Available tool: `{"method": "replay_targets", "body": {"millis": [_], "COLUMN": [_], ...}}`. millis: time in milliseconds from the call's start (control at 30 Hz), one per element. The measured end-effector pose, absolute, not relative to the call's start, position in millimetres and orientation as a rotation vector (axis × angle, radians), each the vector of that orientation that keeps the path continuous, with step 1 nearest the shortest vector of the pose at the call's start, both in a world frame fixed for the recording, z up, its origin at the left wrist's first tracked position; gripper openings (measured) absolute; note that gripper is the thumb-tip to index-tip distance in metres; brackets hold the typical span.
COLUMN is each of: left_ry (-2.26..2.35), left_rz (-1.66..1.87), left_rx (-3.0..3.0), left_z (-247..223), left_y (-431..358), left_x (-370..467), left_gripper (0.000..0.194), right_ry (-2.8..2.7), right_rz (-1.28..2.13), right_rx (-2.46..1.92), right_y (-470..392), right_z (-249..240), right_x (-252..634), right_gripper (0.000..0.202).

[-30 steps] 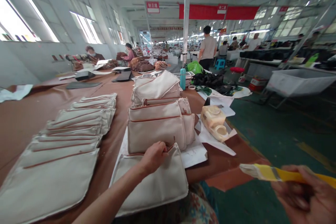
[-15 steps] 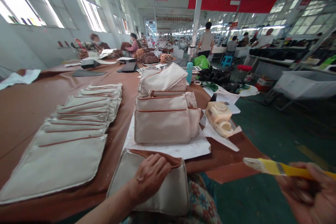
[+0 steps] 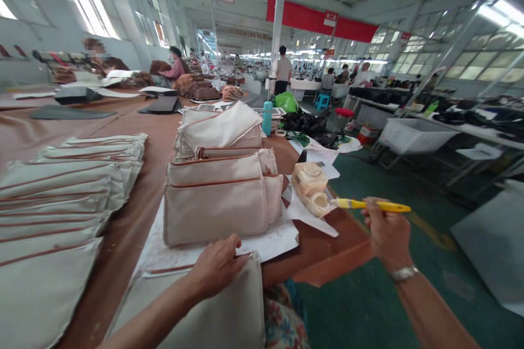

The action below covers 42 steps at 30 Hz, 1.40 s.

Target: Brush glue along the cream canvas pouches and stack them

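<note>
My right hand (image 3: 388, 234) is closed round the yellow handle of a paintbrush (image 3: 356, 204). The pale bristle tip is at the round opening of a stained cream plastic container (image 3: 310, 179). At the near table edge, my left hand (image 3: 218, 266) grips the upper edge of an off-white fabric pouch (image 3: 225, 313) with brown trim; the fingertips are partly hidden. Beyond it, a stack of similar pouches (image 3: 215, 210) rests on white paper (image 3: 282, 237).
A long overlapping row of pouches (image 3: 53, 212) covers the left side of the brown-covered table (image 3: 118, 223). Behind the stack stand a teal bottle (image 3: 267, 119) and a green bag (image 3: 286, 101). Co-workers are farther back; a white bin (image 3: 409, 136) is to the right.
My right hand has moved left and forward, bringing the brush to the container's opening. My left hand stays at the pouch's upper edge. The camera view has turned right.
</note>
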<state>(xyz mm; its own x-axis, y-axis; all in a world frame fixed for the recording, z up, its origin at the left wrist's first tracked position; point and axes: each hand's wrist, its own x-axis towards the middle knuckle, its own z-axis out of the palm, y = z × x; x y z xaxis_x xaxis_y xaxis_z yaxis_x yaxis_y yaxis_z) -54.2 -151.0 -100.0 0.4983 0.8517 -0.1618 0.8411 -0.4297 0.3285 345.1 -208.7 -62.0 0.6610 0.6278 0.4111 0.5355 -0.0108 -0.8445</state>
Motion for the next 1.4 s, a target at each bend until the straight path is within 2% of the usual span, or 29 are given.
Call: {"method": "replay_targets", "body": {"millis": [133,233,333,467,733,900,1067,1133,1267,1400], "left_ry": [1.329,1.332,1.307,1.23,1.46,1.555,1.358,1.268,1.171,1.179], "left_rz": [0.014,-0.023,0.144,0.345,0.253,0.219,0.438,0.515,0.586,0.604], "left_rx": [2.35,2.269,2.242,2.256,2.416,2.269,2.031,1.914,1.75,1.733], "left_z": [-110,-107,-92,-66,-40,-30,-41,-44,-42,-37], "left_y": [-148,-150,-149,-142,-152,-167,-175,-179,-187,-193], "left_x": [-53,-54,-55,-53,-35,-36,-44,-45,-42,-38], "left_gripper": [0.036,0.034,0.034,0.036,0.025,0.023,0.031,0.032,0.031,0.03], "right_ry": [-1.248,-1.374,-1.435,-1.484,-1.745,-1.625,-1.418,-1.269,-0.865,-0.921], "right_rz": [0.146,0.16,0.144,0.095,0.117,0.07,0.062,0.134,0.67,0.817], "right_rx": [-1.75,-1.778,-1.8,-1.787,-1.613,-1.629,-1.698,-1.659,-1.22,-1.11], "right_y": [-159,-135,-126,-134,-176,-181,-192,-203,-224,-229], "right_z": [-91,-113,-121,-112,-98,-100,-88,-72,-40,-32], "right_x": [359,357,358,362,355,357,335,311,249,204], "right_gripper": [0.049,0.05,0.049,0.049,0.032,0.035,0.044,0.047,0.046,0.038]}}
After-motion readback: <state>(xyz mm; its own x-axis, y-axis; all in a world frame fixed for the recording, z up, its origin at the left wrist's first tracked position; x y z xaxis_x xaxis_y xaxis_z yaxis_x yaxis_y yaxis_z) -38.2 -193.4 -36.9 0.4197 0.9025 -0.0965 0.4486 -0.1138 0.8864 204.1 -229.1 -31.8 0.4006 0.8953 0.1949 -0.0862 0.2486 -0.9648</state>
